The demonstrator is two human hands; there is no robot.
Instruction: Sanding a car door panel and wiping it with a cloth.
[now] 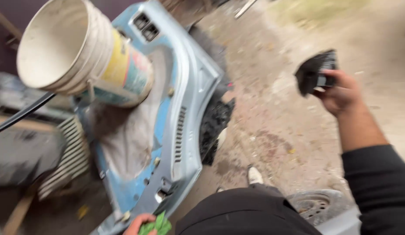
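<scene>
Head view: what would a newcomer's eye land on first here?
First, the big pale bucket lying tipped at upper left on a light blue car body panel that runs down the middle. Next, the right hand raised at upper right, gripping a dark folded sanding sheet over the dirt ground. At the bottom edge, the left hand holds something green.

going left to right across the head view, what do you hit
white bucket → light blue car body panel → right hand holding a dark sanding pad; the left hand with a green cloth sits low under the panel.
</scene>
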